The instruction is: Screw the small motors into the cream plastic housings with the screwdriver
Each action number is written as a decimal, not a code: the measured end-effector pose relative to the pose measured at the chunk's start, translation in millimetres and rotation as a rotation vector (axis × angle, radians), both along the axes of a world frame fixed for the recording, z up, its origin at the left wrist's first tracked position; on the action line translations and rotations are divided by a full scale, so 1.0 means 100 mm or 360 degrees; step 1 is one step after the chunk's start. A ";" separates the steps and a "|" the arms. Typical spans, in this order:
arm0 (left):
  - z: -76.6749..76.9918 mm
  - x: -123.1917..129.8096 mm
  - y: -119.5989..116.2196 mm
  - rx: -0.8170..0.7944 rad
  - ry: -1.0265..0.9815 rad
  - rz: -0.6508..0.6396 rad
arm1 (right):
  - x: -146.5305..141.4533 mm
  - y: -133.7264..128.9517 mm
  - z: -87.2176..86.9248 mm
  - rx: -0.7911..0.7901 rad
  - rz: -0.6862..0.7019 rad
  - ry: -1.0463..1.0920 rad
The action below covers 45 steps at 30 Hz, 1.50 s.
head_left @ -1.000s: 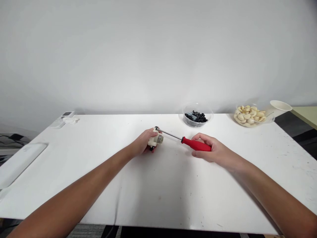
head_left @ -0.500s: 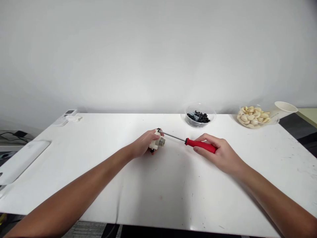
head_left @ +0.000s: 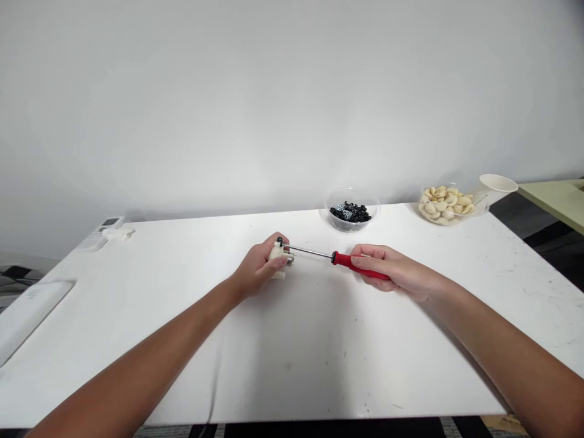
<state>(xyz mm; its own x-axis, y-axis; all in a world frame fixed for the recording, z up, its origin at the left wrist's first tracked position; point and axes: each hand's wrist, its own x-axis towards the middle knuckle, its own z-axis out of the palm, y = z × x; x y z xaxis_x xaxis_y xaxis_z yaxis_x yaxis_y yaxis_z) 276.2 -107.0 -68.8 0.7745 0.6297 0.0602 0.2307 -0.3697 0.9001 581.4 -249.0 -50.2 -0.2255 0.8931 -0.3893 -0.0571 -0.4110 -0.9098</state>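
My left hand (head_left: 256,268) grips a small white plastic fitting (head_left: 276,253) with a metal end (head_left: 289,260), and its fingers cover much of it. My right hand (head_left: 383,269) is closed around the red handle of a screwdriver (head_left: 350,264). The screwdriver lies nearly level, with its thin steel shaft (head_left: 308,250) running left. Its tip meets a small black screw head (head_left: 280,241) on top of the fitting. Both hands are held over the middle of the white table (head_left: 301,377).
At the table's far edge stand a clear bowl of dark pieces (head_left: 351,210), a clear bowl of pale garlic cloves (head_left: 446,205) and a white paper cup (head_left: 495,187). A white remote control (head_left: 101,238) lies far left. A long white bar (head_left: 31,316) lies at the left edge.
My right hand has moved left, bringing the screwdriver level with its tip at the screw. The fitting has turned in my left hand. The whole view has shifted slightly.
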 end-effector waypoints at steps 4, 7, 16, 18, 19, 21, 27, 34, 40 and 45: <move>0.01 0.02 -0.01 -0.0069 -0.0014 0.0185 | 0.00 0.00 -0.05 0.0278 -0.0247 -0.0536; -0.01 0.01 -0.03 0.0016 -0.0004 0.0217 | -0.02 -0.01 -0.13 0.0478 -0.0420 -0.1045; -0.04 0.12 -0.13 0.1070 0.0145 0.0099 | -0.24 0.02 -0.36 0.1531 -0.0336 -0.2017; -0.05 0.16 -0.16 0.1190 0.0115 0.0067 | -0.35 -0.01 -0.37 0.1765 -0.0370 -0.2092; -0.06 0.18 -0.17 0.1230 0.0099 0.0040 | -0.41 -0.01 -0.36 0.1858 -0.0355 -0.2089; -0.07 0.23 -0.18 0.1286 0.0060 -0.0041 | -0.53 -0.01 -0.35 0.1978 -0.0275 -0.2046; -0.08 0.37 -0.10 0.1183 -0.0076 -0.0182 | -0.64 0.13 -0.32 0.1991 -0.0203 -0.2086; -0.10 0.38 -0.02 0.0975 -0.0044 -0.0297 | -0.53 0.18 -0.31 0.1924 -0.0042 -0.1949; -0.08 0.36 -0.02 0.0956 0.0046 -0.0404 | -0.54 0.16 -0.29 0.1832 -0.0063 -0.1711; -0.04 0.36 -0.05 0.0934 0.0106 -0.0490 | -0.58 0.12 -0.29 0.1848 -0.0048 -0.1537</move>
